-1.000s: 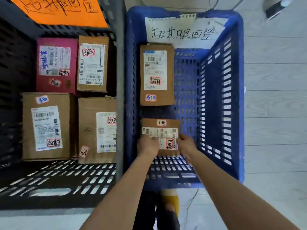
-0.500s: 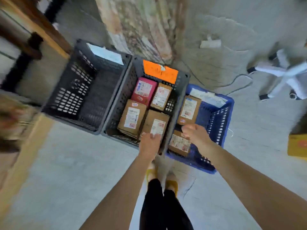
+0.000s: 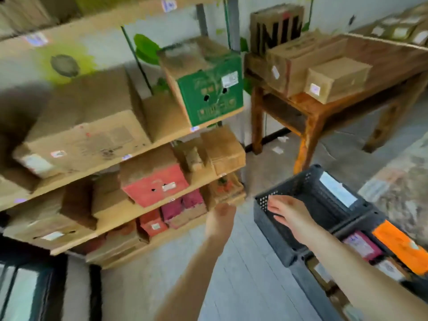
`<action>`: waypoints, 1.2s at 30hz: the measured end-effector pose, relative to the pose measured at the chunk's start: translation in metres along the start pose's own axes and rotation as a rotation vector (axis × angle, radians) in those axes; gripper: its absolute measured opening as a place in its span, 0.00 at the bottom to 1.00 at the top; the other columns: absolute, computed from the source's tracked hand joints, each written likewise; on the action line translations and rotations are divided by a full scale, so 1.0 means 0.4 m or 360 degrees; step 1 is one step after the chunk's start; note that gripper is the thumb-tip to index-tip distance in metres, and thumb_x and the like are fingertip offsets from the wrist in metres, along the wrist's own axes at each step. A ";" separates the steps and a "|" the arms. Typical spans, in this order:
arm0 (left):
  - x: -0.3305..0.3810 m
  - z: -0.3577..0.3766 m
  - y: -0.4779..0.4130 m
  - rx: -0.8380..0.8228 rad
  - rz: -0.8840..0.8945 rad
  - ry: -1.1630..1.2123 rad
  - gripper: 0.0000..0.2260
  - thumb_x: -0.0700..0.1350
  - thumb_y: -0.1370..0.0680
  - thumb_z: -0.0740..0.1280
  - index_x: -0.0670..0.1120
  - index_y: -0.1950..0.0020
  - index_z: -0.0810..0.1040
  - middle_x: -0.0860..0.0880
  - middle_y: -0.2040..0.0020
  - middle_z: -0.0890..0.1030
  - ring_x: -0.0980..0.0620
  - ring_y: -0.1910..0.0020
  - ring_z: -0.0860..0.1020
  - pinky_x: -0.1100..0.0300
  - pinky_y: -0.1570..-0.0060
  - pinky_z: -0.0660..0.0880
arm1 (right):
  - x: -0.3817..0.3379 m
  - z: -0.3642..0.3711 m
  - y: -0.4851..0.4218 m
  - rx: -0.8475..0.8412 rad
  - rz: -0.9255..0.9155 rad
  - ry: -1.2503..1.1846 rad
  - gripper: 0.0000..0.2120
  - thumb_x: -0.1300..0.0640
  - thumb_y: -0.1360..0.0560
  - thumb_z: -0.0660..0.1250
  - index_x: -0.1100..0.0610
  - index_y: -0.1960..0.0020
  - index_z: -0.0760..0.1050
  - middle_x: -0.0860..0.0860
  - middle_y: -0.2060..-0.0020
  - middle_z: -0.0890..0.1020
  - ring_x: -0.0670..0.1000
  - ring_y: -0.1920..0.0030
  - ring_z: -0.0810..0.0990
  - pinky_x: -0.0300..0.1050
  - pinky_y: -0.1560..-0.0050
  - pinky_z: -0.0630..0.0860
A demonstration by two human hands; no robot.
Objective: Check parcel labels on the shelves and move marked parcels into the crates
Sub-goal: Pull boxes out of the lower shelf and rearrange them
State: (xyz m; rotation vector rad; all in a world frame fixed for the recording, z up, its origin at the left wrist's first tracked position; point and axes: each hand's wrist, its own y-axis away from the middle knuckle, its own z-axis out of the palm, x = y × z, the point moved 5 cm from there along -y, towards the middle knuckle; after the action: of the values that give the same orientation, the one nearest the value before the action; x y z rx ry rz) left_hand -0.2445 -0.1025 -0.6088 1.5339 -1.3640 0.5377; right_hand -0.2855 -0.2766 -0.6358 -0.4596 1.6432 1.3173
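Wooden shelves (image 3: 159, 142) fill the left of the blurred head view, stacked with brown cardboard parcels, a green box (image 3: 208, 93), a red box (image 3: 154, 185) and small red and magenta parcels on the lowest board. My left hand (image 3: 220, 218) hangs in front of the lower shelf with fingers loosely curled, holding nothing. My right hand (image 3: 289, 212) is spread with straight fingers over the near corner of an empty dark grey crate (image 3: 301, 188). Behind it a second grey crate (image 3: 347, 230) with an orange sign (image 3: 400, 246) holds a magenta parcel (image 3: 361, 244).
A wooden table (image 3: 324, 112) at the right back carries several long cardboard boxes. Grey floorboards (image 3: 243, 274) run between the shelves and the crates. A dark cabinet with glass stands at the lower left.
Both hands let go of the parcel laid in the blue crate. The view swung up and left from the crates to the shelves; the hands now hang free and empty.
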 end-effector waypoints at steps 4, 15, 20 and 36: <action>-0.019 -0.327 -0.039 0.0248 0.0129 0.0049 0.11 0.45 0.21 0.59 0.41 0.61 0.75 0.48 0.65 0.70 0.52 0.67 0.66 0.60 0.69 0.61 | -0.119 0.299 0.015 -0.0164 -0.0162 0.0034 0.15 0.57 0.23 0.64 0.62 0.39 0.73 0.57 0.46 0.79 0.53 0.44 0.78 0.48 0.40 0.71; 0.018 -0.794 -0.134 0.0776 0.0164 0.0371 0.12 0.46 0.22 0.62 0.42 0.43 0.77 0.46 0.47 0.80 0.46 0.48 0.77 0.58 0.48 0.71 | -0.393 0.704 -0.047 -0.0393 -0.0502 0.0247 0.06 0.55 0.24 0.66 0.56 0.49 0.75 0.55 0.48 0.80 0.51 0.47 0.79 0.46 0.43 0.73; 0.049 -0.961 -0.207 0.1176 0.0199 0.0358 0.17 0.46 0.21 0.62 0.39 0.36 0.73 0.42 0.39 0.78 0.46 0.40 0.75 0.60 0.46 0.68 | -0.547 0.829 -0.147 -0.0350 -0.0690 0.0368 0.06 0.52 0.26 0.67 0.53 0.51 0.75 0.52 0.49 0.80 0.54 0.43 0.78 0.51 0.39 0.73; 0.025 -1.103 -0.358 0.1275 0.0152 0.0270 0.31 0.67 0.35 0.63 0.52 0.37 0.72 0.56 0.49 0.82 0.48 0.43 0.76 0.50 0.41 0.71 | -0.539 0.977 -0.356 -0.0480 -0.0154 0.0155 0.37 0.41 0.33 0.71 0.50 0.29 0.62 0.55 0.37 0.73 0.58 0.40 0.73 0.56 0.41 0.69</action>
State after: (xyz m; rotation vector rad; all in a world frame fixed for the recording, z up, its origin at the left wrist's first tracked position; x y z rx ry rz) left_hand 0.0091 0.2586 -0.4653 1.9834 -1.1425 1.3589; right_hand 0.0962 -0.0299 -0.5222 -0.7846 1.4846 1.4953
